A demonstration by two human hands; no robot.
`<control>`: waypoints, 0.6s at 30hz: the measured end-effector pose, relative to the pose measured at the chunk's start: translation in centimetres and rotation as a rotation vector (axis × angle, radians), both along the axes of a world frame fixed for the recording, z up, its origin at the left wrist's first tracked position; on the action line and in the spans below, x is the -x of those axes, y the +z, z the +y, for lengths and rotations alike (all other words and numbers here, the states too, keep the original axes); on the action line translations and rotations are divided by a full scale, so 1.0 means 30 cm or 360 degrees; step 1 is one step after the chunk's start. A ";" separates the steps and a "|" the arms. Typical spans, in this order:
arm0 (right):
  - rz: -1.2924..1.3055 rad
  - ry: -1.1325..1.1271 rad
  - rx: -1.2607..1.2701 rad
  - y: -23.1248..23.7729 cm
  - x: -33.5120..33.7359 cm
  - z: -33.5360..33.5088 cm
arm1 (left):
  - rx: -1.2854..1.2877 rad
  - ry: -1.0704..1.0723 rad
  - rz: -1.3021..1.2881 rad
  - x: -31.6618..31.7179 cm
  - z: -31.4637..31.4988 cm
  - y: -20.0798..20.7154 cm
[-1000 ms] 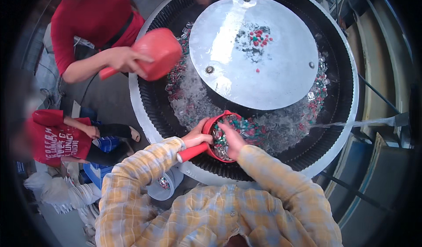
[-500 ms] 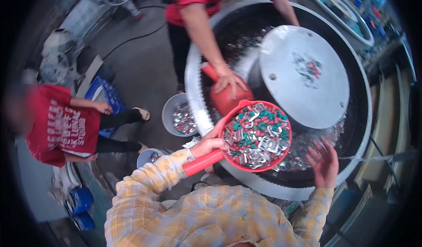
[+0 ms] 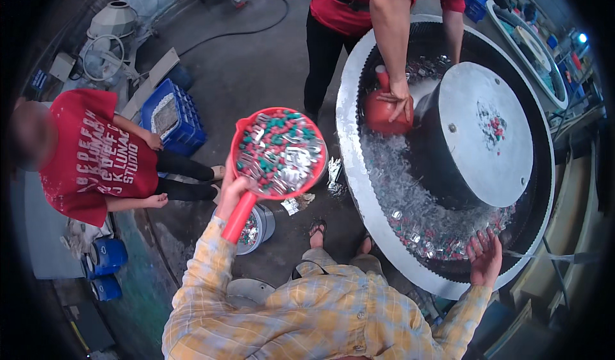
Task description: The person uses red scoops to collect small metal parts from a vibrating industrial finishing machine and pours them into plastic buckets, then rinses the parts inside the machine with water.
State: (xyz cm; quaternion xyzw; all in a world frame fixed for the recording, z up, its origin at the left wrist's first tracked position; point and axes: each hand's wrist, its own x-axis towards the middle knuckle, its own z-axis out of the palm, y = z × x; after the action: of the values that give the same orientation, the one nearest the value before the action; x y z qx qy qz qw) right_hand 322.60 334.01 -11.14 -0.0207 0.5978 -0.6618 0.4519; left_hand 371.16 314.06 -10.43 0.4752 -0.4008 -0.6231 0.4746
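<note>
My left hand [image 3: 232,190] grips the handle of a red scoop [image 3: 277,153] heaped with small silver, red and green pieces. It hangs over the floor, left of a big round tub [image 3: 354,167]. Under it stands a small grey bucket [image 3: 266,222] with some of the same pieces inside. My right hand [image 3: 485,255] hovers open at the tub's near rim, above wet pieces [image 3: 423,219] lying in the trough around a grey centre disc [image 3: 490,135].
A person in a red shirt stands at the tub's far side, one hand [image 3: 398,97] on another red scoop [image 3: 383,111]. Another person in red [image 3: 96,155] crouches at left by a blue crate [image 3: 172,115]. Blue tubs [image 3: 106,264] sit on the floor.
I have swung the full scoop left, off the tub and out over the floor bucket. My right hand stays by the tub's near rim. The view has turned left.
</note>
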 end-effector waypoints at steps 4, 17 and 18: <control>0.0094 -0.0058 -0.0096 -0.011 -0.008 -0.008 | 0.0159 0.0376 -0.0430 -0.059 -0.146 -0.241; 0.0291 0.0043 -0.0552 -0.061 0.054 0.060 | 0.0393 0.0267 -0.3351 -0.010 -0.343 -0.355; 0.0349 0.0136 -0.0661 -0.062 0.063 0.042 | 0.0418 0.0273 -0.3372 -0.017 -0.340 -0.303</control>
State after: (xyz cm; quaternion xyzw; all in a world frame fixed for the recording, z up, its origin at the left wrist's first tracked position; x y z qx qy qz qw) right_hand 320.71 335.26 -13.02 -0.0244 0.7652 -0.4987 0.4064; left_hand 371.68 303.85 -19.52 0.7459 -0.6378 0.1903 -0.0256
